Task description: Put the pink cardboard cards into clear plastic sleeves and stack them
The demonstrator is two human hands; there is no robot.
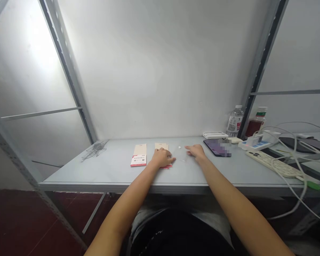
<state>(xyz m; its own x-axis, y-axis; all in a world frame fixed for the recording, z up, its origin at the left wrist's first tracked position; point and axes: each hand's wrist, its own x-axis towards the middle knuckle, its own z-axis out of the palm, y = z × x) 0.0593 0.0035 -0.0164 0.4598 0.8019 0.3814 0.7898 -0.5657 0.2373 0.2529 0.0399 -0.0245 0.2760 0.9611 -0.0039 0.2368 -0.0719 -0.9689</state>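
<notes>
My left hand lies palm down with its fingers apart on cream packets with red edges. At least two seem stacked there, and the hand hides most of them. Its thumb reaches toward a clear plastic sleeve, which lies flat and is hard to make out. My right hand rests on the table at the sleeve's right side, index finger stretched out and the other fingers partly curled. Near that fingertip is a small white piece. Another cream packet with a white and red printed label lies left of my left hand.
A dark tablet or phone lies right of my right hand. Behind it are a white box-like device and a water bottle. Farther right stand a bottle of dark red liquid, power strips and tangled white cables.
</notes>
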